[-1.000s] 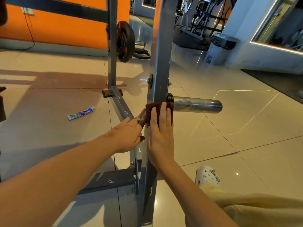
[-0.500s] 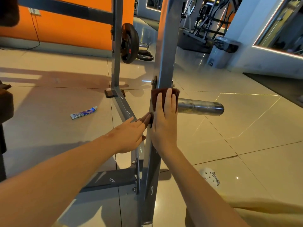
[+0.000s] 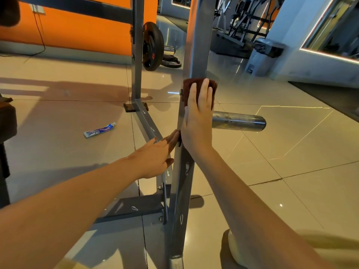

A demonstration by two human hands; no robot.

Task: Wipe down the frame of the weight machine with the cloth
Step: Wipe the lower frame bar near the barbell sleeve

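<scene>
The glossy tiled floor (image 3: 58, 117) bears the frame (image 3: 197, 45) and a small tube (image 3: 100, 130).

- The upright (image 3: 198, 45) runs bare above the cloth (image 3: 186, 92); free passage upward;
- a steel peg (image 3: 239, 121) juts right just below the cloth, blocking that side;
- the left hand (image 3: 155, 154) occupies the upright's left edge lower down.
</scene>
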